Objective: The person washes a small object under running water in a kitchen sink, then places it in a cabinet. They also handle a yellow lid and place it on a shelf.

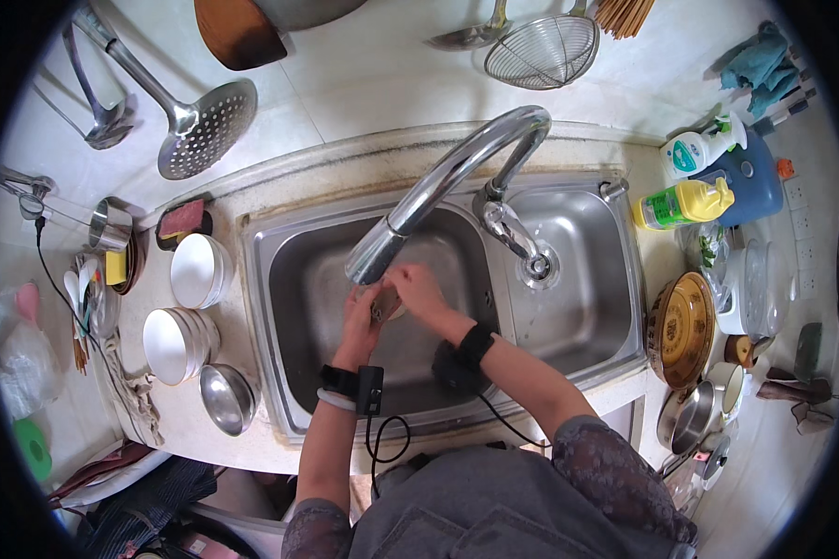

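Both hands are together over the large basin of a stainless steel sink (300,370), just below the spray head of a chrome faucet (377,251). My left hand (358,323) is around a small, partly see-through object (386,303), whose exact kind is hard to make out. From the other side, the bent fingers of my right hand (418,290) meet its upper edge. The fingers hide much of the object, and whether the right ones grip it is unclear. No stream of water is visible under the spray head.
Stacked white bowls (171,346) and a metal bowl (227,400) stand left of the sink. A brown patterned dish (684,328), a yellow bottle (682,204) and a white spray bottle (692,155) are on the right. A skimmer (210,129) hangs behind. Cables trail from both wrists.
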`<state>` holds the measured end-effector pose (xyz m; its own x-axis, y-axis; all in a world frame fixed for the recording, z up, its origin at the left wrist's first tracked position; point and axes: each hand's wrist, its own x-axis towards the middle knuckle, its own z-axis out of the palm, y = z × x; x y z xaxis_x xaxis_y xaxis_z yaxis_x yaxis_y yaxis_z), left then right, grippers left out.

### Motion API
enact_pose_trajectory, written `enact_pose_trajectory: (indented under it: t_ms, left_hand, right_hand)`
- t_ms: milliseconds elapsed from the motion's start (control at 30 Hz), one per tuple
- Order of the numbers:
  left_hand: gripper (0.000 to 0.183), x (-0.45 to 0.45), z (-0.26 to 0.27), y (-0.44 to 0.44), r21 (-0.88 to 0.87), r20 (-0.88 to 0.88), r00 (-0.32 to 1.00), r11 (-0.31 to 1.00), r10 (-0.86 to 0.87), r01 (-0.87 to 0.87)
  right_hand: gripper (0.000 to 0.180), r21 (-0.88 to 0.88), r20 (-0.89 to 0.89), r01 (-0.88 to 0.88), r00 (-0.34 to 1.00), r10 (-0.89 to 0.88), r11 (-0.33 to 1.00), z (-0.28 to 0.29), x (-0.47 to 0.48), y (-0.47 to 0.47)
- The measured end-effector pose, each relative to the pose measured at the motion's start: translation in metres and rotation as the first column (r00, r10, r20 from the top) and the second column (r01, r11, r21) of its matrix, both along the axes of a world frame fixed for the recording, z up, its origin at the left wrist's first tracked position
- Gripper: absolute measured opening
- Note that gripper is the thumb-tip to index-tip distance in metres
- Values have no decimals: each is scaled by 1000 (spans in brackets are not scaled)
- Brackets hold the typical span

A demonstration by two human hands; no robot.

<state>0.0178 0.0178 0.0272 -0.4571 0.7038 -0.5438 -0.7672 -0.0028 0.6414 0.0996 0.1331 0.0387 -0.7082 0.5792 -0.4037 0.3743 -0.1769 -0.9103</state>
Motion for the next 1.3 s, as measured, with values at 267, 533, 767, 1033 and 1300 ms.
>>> enact_pose_trajectory:
  t_ms: [267, 533, 767, 1033, 1300]
  left_hand:
    - [32, -6, 5, -11, 19, 203, 979, 1000, -15, 11]
    - [34, -6, -86, -6, 257, 257, 966, 965, -18, -50]
    - [27, 26, -12, 34, -217, 126, 987, 973, 102, -73]
    - [25, 17, -42, 19, -63, -102, 992, 996, -77, 71]
    - [24, 10, -2, 9, -73, -235, 971, 995, 51, -69]
  right_hand:
    - [37, -310, -18, -125, 992, 126, 942, -18, -4, 32]
    - [27, 621, -19, -94, 991, 134, 778, 25, -20, -44]
    - [25, 564, 120, 5, 989, -88, 825, -16, -19, 8]
    - [24, 679, 118, -79, 993, -3, 730, -19, -9, -16]
    - [22, -548, -134, -87, 991, 16, 832, -63, 5, 16]
